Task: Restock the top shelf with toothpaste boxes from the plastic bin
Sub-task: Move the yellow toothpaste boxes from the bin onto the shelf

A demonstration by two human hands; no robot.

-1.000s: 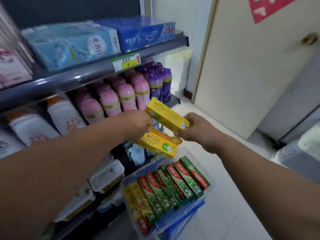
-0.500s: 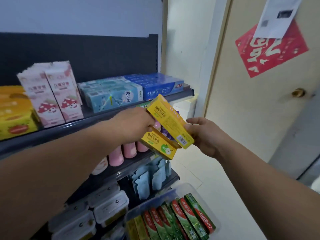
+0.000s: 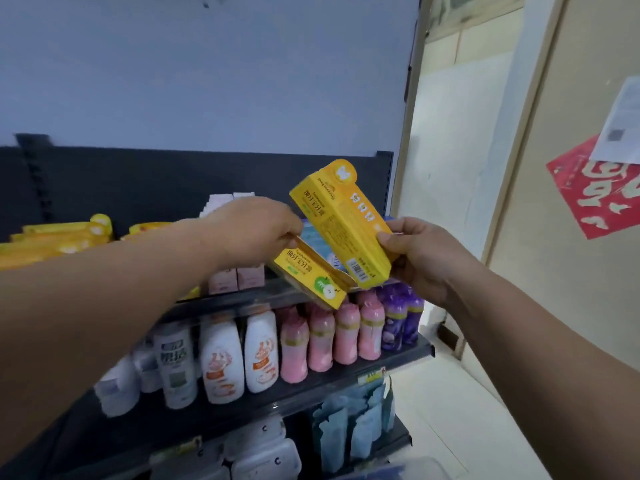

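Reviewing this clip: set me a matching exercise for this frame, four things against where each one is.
Things: 1 yellow toothpaste box with barcode label; 2 yellow toothpaste box with green apple print; 3 pink plastic bottles; 4 red paper sign.
Places: A on the beige door; B in the left hand; C on the dark second shelf; D in the right hand.
Pairs: 1-D, 2-B, 3-C, 4-A.

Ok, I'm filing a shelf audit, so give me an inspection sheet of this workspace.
Surface: top shelf holds stocked yellow boxes at left, pink-white boxes behind the left hand.
Job's things: upper yellow box tilted, lower yellow box beneath it, both off the shelf.
Clutter: white, pink and purple bottles on the shelf below.
Grippers: left hand grips lower yellow box; right hand grips upper yellow box.
Cables: nothing seen.
Surroundings: door with red paper at right.
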